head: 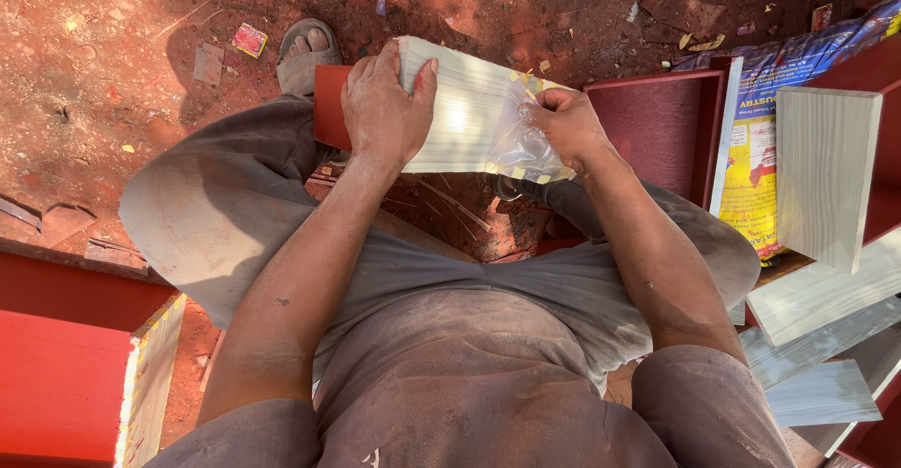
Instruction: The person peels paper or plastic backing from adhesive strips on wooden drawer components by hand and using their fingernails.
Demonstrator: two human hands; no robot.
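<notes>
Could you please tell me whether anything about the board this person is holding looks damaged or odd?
The clear film on the pale board is crumpled and partly lifted at the right hand, not lying flat. The left hand presses the board's other end.

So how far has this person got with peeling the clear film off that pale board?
Partly done. The film is lifted and bunched at the board's right end, where the right hand pinches it. The left hand presses the board flat at the other end. The stretch between the hands looks still covered, though glare makes that hard to tell.
</notes>
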